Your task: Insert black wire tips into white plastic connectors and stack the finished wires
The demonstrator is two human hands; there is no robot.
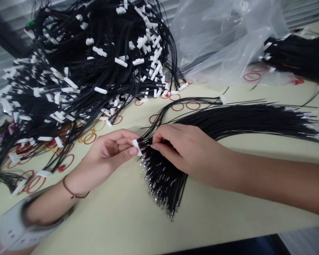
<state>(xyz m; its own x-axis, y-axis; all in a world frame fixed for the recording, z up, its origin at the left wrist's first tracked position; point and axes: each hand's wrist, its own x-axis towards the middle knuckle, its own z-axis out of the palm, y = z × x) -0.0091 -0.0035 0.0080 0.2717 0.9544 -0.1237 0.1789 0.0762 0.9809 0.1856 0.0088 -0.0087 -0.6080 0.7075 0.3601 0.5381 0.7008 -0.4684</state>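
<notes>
Between its thumb and fingers, my left hand (110, 156) holds a small white connector (137, 147) with several black wires running out of it. Just to the right, my right hand (187, 152) pinches a thin black wire close to that connector. Under and beside my right hand lies a thick bundle of loose black wires (255, 118). Its near ends, tipped with shiny metal terminals (159, 184), fan out below my hands. The wires from the held connector curve up and right to a second white connector (223, 99).
A large heap of black wires with white connectors (95, 53) fills the back left. Red rubber bands (193, 105) lie scattered on the pale table (108, 219). Behind are a clear plastic bag (223, 39) and, at right, another dark wire bundle (303, 56).
</notes>
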